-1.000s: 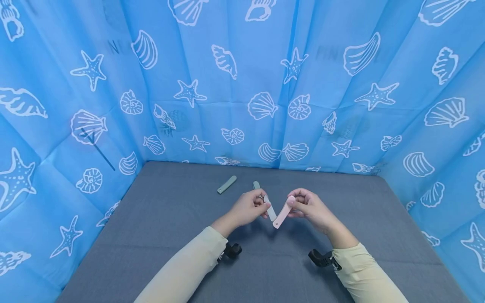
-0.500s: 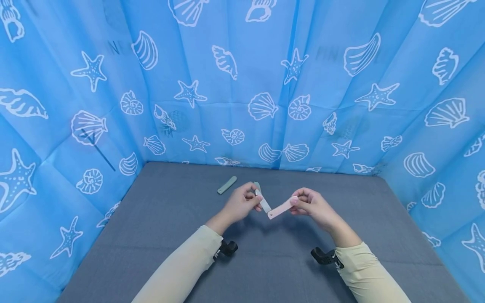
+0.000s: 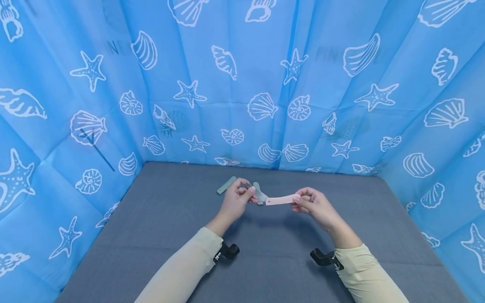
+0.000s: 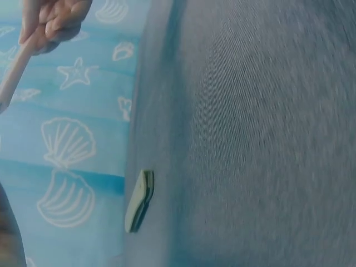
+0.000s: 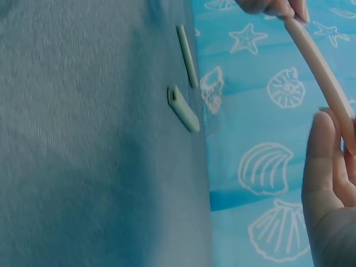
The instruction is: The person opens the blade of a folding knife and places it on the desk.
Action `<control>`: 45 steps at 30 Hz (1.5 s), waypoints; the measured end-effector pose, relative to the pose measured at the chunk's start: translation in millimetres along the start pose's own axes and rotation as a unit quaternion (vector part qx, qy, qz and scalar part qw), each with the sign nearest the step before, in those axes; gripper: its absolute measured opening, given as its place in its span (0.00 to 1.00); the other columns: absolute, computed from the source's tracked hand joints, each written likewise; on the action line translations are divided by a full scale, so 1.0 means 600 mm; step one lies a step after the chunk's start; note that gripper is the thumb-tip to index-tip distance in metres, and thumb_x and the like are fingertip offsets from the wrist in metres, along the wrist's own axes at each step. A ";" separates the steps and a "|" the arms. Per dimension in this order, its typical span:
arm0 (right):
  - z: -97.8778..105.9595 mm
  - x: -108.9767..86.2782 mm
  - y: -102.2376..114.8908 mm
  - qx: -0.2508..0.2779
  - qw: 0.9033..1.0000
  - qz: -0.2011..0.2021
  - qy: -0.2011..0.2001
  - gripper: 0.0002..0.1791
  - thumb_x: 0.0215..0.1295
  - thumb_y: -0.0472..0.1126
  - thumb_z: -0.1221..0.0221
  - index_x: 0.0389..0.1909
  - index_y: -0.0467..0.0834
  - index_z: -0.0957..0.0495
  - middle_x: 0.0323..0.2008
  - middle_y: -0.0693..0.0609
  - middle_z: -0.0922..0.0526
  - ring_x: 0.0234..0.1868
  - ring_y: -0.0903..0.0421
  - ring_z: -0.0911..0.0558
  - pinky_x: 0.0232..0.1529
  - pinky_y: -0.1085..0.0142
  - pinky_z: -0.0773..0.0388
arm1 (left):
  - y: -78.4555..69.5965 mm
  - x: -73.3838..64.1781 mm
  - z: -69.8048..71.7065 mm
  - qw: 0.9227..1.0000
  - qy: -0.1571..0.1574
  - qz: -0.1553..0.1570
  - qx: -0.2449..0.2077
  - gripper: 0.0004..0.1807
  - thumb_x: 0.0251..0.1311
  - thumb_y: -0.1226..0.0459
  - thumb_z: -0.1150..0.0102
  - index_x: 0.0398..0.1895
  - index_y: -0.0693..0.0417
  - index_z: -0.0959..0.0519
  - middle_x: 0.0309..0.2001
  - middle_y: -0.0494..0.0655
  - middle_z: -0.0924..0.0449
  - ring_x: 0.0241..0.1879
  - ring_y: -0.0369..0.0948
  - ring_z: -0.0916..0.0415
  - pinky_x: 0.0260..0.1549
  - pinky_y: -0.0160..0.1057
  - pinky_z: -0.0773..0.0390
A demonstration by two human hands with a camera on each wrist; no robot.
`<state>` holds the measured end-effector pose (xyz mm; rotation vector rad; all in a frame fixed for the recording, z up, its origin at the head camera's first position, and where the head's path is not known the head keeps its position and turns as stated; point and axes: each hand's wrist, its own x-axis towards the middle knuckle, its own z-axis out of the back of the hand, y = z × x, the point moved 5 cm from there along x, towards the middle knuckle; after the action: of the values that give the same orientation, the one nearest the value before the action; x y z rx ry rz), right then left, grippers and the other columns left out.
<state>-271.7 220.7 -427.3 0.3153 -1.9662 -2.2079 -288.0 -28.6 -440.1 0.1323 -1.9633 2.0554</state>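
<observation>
Between my hands is a folding knife with a pink handle [image 3: 281,200], unfolded nearly straight, above the table. My left hand [image 3: 234,204] pinches the blade [image 3: 261,195] near its tip. With thumb and fingers my right hand [image 3: 314,206] grips the far end of the handle. The right wrist view shows the handle [image 5: 322,69] edge-on, the left hand at its upper end. Two green folding knives, both folded, lie beyond on the table: one [image 3: 226,185] is partly behind the left hand, the other [image 3: 256,184] stands behind the blade.
A dark grey cloth covers the table [image 3: 273,269]. Blue curtains [image 3: 235,109] with white shells and starfish enclose its back and sides. Black wrist mounts [image 3: 323,257] hang under both forearms.
The pink knife has swung from a V shape to nearly straight. My left hand has moved left and slightly up; the right hand has shifted slightly right. The green knives have not moved.
</observation>
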 end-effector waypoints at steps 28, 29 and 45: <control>-0.038 0.015 0.008 0.164 0.977 0.020 -0.133 0.09 0.75 0.32 0.47 0.49 0.35 0.36 0.29 0.54 0.14 0.33 0.62 0.14 0.41 0.70 0.17 | 0.000 0.007 -0.001 0.978 -0.169 0.017 -0.125 0.05 0.73 0.68 0.47 0.44 0.61 0.31 0.31 0.60 0.13 0.29 0.37 0.14 0.37 0.46 0.15; -0.037 0.015 0.009 0.156 0.979 0.023 -0.131 0.09 0.75 0.32 0.46 0.49 0.35 0.36 0.29 0.53 0.14 0.33 0.61 0.14 0.41 0.69 0.17 | 0.000 0.007 0.000 0.978 -0.164 0.018 -0.123 0.05 0.73 0.68 0.47 0.45 0.61 0.31 0.31 0.60 0.13 0.29 0.37 0.14 0.38 0.47 0.15; -0.010 0.011 0.024 -0.075 0.989 0.075 -0.103 0.17 0.71 0.39 0.38 0.49 0.28 0.27 0.39 0.36 0.15 0.38 0.56 0.13 0.40 0.67 0.16 | 0.002 -0.003 0.015 0.987 -0.123 0.032 -0.096 0.11 0.71 0.67 0.42 0.46 0.63 0.32 0.33 0.59 0.14 0.30 0.39 0.14 0.41 0.50 0.17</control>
<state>-276.7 211.4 -414.2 -0.0811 -1.8334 -2.3526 -287.9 -38.0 -440.9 0.2956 -2.3307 1.9531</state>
